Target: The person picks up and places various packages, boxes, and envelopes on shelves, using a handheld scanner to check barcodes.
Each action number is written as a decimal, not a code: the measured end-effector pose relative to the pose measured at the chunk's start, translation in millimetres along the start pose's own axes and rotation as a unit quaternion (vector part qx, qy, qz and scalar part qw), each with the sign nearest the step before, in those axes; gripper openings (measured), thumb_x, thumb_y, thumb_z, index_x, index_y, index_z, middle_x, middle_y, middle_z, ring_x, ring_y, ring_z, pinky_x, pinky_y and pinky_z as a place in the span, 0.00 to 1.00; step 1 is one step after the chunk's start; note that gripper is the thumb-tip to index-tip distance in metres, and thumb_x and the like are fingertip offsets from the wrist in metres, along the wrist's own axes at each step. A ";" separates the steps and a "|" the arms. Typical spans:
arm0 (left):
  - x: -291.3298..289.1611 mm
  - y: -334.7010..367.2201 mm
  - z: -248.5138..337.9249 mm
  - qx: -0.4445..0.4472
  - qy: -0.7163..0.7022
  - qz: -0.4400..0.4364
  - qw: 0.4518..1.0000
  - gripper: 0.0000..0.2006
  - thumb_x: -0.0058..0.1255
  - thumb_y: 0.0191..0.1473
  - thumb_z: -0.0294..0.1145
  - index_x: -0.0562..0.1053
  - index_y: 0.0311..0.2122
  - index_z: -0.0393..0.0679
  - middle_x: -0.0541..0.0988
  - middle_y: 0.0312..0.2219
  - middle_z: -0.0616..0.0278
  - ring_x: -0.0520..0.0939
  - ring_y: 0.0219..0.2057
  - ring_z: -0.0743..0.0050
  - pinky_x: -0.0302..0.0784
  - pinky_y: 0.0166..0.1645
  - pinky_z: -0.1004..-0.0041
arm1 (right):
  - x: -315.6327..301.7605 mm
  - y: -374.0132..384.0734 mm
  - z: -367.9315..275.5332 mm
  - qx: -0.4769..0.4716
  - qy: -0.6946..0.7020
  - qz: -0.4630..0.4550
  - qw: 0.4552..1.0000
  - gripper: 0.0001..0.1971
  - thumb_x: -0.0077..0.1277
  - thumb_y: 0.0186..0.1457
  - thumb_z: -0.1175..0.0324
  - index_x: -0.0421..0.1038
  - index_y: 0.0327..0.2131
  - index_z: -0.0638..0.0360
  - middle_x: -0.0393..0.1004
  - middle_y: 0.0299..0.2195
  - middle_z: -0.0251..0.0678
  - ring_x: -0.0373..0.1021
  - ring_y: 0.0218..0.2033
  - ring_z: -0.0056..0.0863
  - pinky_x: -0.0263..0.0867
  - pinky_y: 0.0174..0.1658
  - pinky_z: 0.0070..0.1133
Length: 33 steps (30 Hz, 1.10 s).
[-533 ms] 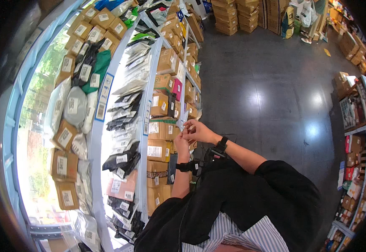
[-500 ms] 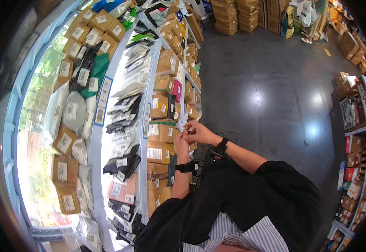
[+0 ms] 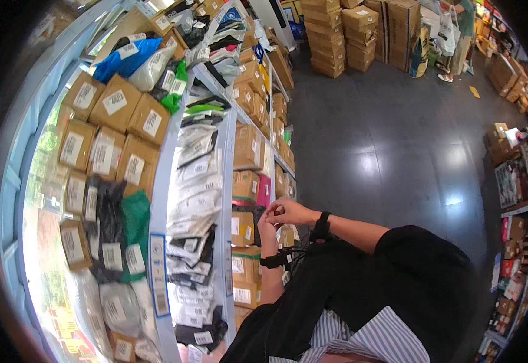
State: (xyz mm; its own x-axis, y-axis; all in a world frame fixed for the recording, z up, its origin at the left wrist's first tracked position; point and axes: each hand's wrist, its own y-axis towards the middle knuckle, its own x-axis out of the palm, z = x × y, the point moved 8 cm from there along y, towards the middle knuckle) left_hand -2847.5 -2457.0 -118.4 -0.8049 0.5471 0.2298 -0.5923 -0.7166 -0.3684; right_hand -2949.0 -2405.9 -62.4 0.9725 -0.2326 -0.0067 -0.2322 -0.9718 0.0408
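Note:
My left hand [image 3: 267,227] and my right hand [image 3: 289,212] meet in front of me, beside a shelf rack on the left. The fingers of both are closed and pinched together at the tips. Whatever lies between them, if anything, is too small to make out. Each wrist wears a black band. Just left of the hands, cardboard parcels [image 3: 242,228] with white labels sit on the rack, with a pink parcel [image 3: 264,190] near the fingers.
Thin white and grey mailer bags [image 3: 200,169] fill the nearer shelves. Bigger boxes [image 3: 116,103] and a green bag [image 3: 135,233] lie further left. Dark floor [image 3: 361,139] stretches ahead to stacked cartons [image 3: 323,39]. A person [image 3: 462,42] stands far right, near shelving [image 3: 518,266].
The view has shifted, so the shelves and parcels sit lower in the picture and more far boxes show. My hands stay pinched together, now lower in the view.

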 end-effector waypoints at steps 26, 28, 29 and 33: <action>313.4 572.2 131.1 -0.021 0.086 -0.106 0.990 0.14 0.36 0.63 0.35 0.71 0.42 0.37 0.77 0.36 0.59 0.79 0.36 0.72 0.75 0.41 0.73 | -514.5 407.3 66.9 0.062 0.163 0.139 0.975 0.12 0.54 0.54 0.69 0.71 0.38 0.68 0.75 0.30 0.33 0.70 0.31 0.17 0.69 0.34 0.18; 346.0 607.5 150.8 -0.009 0.095 -0.106 0.990 0.13 0.37 0.63 0.36 0.70 0.43 0.38 0.77 0.35 0.60 0.78 0.36 0.73 0.75 0.41 0.73 | -555.8 434.6 59.7 0.062 0.148 0.135 0.978 0.11 0.54 0.54 0.70 0.71 0.38 0.68 0.75 0.30 0.34 0.70 0.31 0.18 0.69 0.34 0.19; 359.7 621.0 158.3 -0.008 0.096 -0.103 0.990 0.13 0.37 0.63 0.36 0.70 0.43 0.38 0.77 0.35 0.60 0.78 0.36 0.73 0.75 0.41 0.73 | -574.6 447.9 58.0 0.068 0.155 0.130 0.977 0.11 0.54 0.54 0.70 0.71 0.38 0.68 0.75 0.30 0.34 0.71 0.30 0.18 0.69 0.34 0.19; 396.8 685.9 167.9 -0.023 0.060 -0.072 0.995 0.13 0.38 0.62 0.36 0.71 0.40 0.39 0.77 0.34 0.61 0.79 0.34 0.74 0.74 0.40 0.73 | -637.4 486.3 58.9 0.040 0.100 0.158 0.982 0.11 0.54 0.54 0.69 0.72 0.37 0.68 0.75 0.30 0.34 0.71 0.29 0.19 0.70 0.32 0.18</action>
State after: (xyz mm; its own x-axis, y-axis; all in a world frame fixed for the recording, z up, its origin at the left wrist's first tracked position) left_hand -3579.3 -2804.0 -128.6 -0.6994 0.6931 0.1745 -0.6972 -0.6077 -0.3804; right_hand -3682.7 -2732.4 -97.2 0.8336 -0.5185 0.1905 -0.5156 -0.8541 -0.0684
